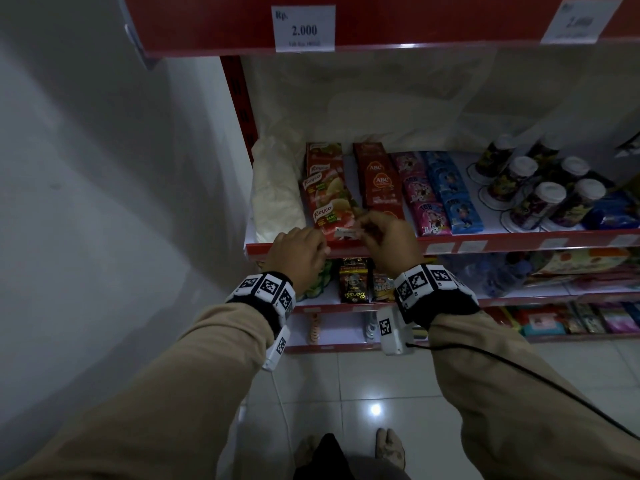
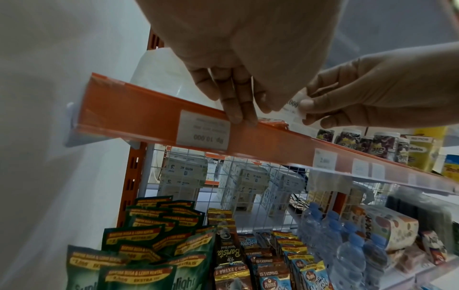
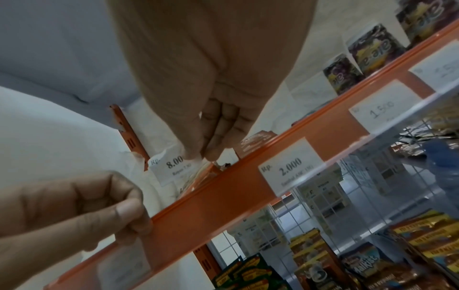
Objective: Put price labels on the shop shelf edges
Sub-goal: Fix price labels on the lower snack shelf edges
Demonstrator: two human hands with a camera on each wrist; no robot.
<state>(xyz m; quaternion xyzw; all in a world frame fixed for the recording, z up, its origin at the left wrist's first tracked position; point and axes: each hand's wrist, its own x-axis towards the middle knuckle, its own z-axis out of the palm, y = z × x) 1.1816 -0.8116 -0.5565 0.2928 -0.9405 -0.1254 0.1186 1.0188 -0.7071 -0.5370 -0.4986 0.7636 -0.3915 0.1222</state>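
A white plastic sack lies at the left end of the middle shelf, just beside a column of Royco sachets. Next come red ABC sachets, then pink packets and blue packets side by side. White-lidded cups stand in a cluster further right. One level down, green pouches crowd the left end, with dark Barista coffee sachets, Roma Malkist packs and clear water bottles to their right. A grey wall borders the rack, and pale floor tiles gleam below.
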